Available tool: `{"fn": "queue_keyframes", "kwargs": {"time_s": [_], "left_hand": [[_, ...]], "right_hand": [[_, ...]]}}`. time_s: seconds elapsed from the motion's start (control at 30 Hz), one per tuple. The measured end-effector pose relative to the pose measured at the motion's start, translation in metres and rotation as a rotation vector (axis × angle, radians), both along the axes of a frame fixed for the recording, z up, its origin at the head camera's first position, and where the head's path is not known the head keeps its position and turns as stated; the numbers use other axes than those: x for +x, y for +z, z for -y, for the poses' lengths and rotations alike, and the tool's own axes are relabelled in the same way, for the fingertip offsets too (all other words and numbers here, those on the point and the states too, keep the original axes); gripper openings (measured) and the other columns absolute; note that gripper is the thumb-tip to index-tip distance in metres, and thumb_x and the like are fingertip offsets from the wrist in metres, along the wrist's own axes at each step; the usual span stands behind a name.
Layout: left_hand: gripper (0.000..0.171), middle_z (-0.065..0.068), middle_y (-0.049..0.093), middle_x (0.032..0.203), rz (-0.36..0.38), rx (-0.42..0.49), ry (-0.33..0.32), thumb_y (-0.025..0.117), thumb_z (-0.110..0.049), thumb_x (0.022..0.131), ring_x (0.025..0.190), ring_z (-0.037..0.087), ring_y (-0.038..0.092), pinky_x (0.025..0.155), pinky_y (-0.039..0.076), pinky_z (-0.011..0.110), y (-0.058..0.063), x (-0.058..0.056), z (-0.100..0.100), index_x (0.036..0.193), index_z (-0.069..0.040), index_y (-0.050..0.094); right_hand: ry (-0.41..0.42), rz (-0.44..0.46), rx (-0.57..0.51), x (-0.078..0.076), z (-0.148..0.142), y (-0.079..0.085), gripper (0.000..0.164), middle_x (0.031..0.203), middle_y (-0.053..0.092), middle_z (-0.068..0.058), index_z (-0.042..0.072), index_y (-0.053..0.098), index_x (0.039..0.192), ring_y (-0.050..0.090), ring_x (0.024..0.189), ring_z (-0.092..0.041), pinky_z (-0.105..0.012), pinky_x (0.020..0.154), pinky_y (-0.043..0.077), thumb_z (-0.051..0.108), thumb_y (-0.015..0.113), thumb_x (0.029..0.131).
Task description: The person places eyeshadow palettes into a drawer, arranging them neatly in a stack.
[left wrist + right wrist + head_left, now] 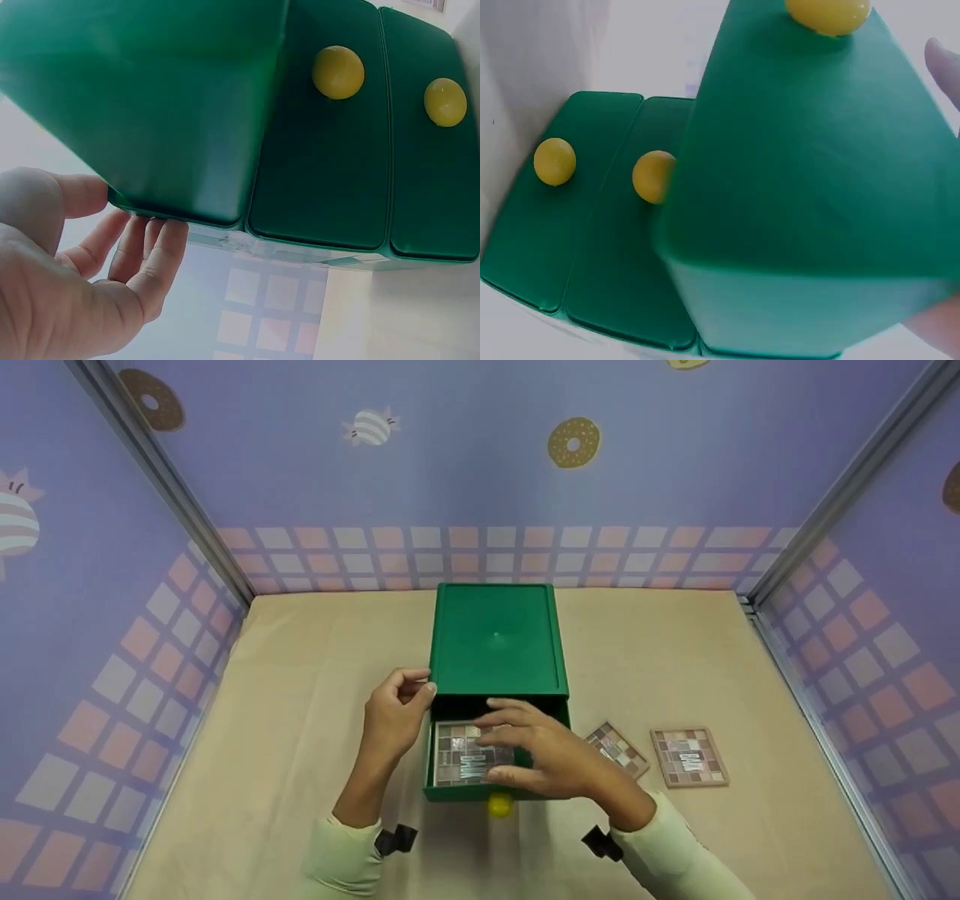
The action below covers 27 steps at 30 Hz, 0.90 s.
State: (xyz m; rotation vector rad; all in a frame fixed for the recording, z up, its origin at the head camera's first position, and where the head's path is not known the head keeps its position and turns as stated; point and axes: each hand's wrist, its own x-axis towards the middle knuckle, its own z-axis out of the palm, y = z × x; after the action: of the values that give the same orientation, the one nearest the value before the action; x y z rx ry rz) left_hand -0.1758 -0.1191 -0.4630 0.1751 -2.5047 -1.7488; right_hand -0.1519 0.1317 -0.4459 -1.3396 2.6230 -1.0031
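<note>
A green drawer cabinet (pixel 496 637) with yellow round knobs stands in the middle of the table. Its top drawer (pixel 165 97) is pulled out, and in it lies a checkered eyeshadow palette (pixel 454 750) with large lettering. My left hand (pixel 394 714) holds the cabinet's front left edge, thumb at the front and fingers along the side. Over the drawer's right part is my right hand (pixel 544 750), its fingers spread above the palette and hiding part of it. The right wrist view shows little of that hand beyond the drawer front (pixel 810 150).
Two more palettes lie on the cloth right of the cabinet: a tilted one (pixel 616 750) partly behind my right forearm, and another (pixel 689 757) farther right. Below the open drawer are two shut drawers with yellow knobs (pixel 338 73). Patterned walls enclose the beige table (pixel 315 660).
</note>
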Motion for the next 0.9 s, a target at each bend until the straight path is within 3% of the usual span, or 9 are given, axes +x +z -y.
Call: {"fn": "queue_keyframes", "kwargs": {"time_s": [0.13,0.27,0.37,0.47,0.6,0.7,0.9], "left_hand": [[0.028,0.007,0.071,0.111,0.004,-0.001,-0.002,0.064,-0.024,0.099,0.099,0.021,0.064,0.088,0.052,0.036,-0.001,0.000,-0.001,0.125,-0.013,0.069],[0.029,0.007,0.071,0.111,0.007,-0.006,-0.002,0.064,-0.024,0.099,0.100,0.021,0.064,0.088,0.053,0.037,0.000,-0.001,-0.001,0.125,-0.014,0.068],[0.029,0.006,0.070,0.111,0.010,-0.013,0.000,0.064,-0.025,0.099,0.100,0.021,0.063,0.089,0.053,0.037,0.000,-0.001,0.000,0.126,-0.014,0.068],[0.029,0.006,0.069,0.112,0.016,-0.014,0.002,0.063,-0.025,0.099,0.101,0.021,0.063,0.089,0.052,0.037,-0.001,0.000,0.000,0.126,-0.015,0.068],[0.029,0.006,0.069,0.111,0.019,-0.013,0.003,0.063,-0.024,0.099,0.101,0.021,0.062,0.089,0.052,0.036,-0.002,0.001,0.000,0.126,-0.014,0.068],[0.028,0.006,0.069,0.111,0.017,-0.016,0.003,0.064,-0.024,0.099,0.100,0.021,0.062,0.088,0.052,0.036,-0.002,0.001,0.000,0.126,-0.015,0.068],[0.028,0.006,0.070,0.111,0.015,-0.017,0.006,0.064,-0.024,0.099,0.100,0.021,0.063,0.089,0.054,0.037,-0.001,0.000,0.000,0.126,-0.015,0.068]], "right_hand": [[-0.117,-0.101,-0.207,0.005,-0.023,-0.004,0.032,0.137,0.065,-0.003,0.014,0.073,0.122,0.053,0.136,-0.029,-0.048,0.112,0.044,0.015,0.075,0.090],[-0.338,-0.139,-0.443,0.007,-0.050,-0.014,0.031,0.126,0.070,-0.007,0.012,0.074,0.116,0.062,0.123,-0.019,-0.025,0.108,0.046,-0.001,0.073,0.087],[-0.503,-0.125,-0.523,0.006,-0.069,-0.024,0.030,0.121,0.071,-0.011,0.008,0.074,0.114,0.063,0.118,-0.012,-0.015,0.101,0.045,-0.005,0.070,0.089],[-0.637,-0.081,-0.477,0.005,-0.085,-0.034,0.031,0.125,0.068,-0.012,0.006,0.072,0.120,0.061,0.120,-0.014,-0.020,0.098,0.049,-0.002,0.071,0.090],[-0.758,0.027,-0.348,0.007,-0.103,-0.050,0.047,0.140,0.058,-0.017,0.004,0.062,0.136,0.054,0.131,-0.031,-0.046,0.103,0.050,0.007,0.074,0.091],[-0.817,0.121,-0.253,0.007,-0.115,-0.064,0.062,0.148,0.047,-0.025,0.000,0.049,0.147,0.044,0.138,-0.044,-0.063,0.107,0.042,0.014,0.075,0.092],[-0.895,0.286,-0.009,0.005,-0.125,-0.097,0.091,0.159,0.027,-0.034,-0.005,0.024,0.158,0.025,0.146,-0.054,-0.069,0.116,0.027,0.028,0.076,0.091]]}}
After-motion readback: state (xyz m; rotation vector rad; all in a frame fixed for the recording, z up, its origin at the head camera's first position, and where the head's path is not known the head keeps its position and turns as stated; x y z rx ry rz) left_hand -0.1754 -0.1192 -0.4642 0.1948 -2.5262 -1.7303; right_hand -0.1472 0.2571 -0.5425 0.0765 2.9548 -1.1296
